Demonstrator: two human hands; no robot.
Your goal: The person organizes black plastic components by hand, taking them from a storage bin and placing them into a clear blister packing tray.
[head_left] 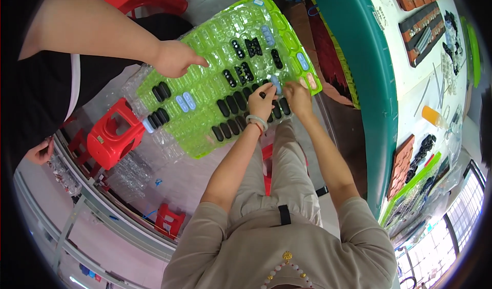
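A bright green tray (192, 148) carries clear plastic blister trays (205, 30) with long pockets. Rounded black pieces (232, 103) sit in some pockets, light blue ones (266, 35) in others. My left hand (260, 104), with a bangle and red cord at the wrist, is closed over the near right part, a small black piece (263, 94) at its fingers. Beside it, my right hand (298, 96) has its fingers pinched together close to a blue piece (275, 83); what they hold, if anything, is hidden. A pink piece (311, 81) lies near the tray's right corner.
From the left, another person's hand (177, 58) reaches over the tray, a finger extended. Red plastic stools (115, 135) stand on the floor at left and far. On the right is a green-edged white table (392, 91) with brown moulds (402, 166) and an orange bottle (433, 116).
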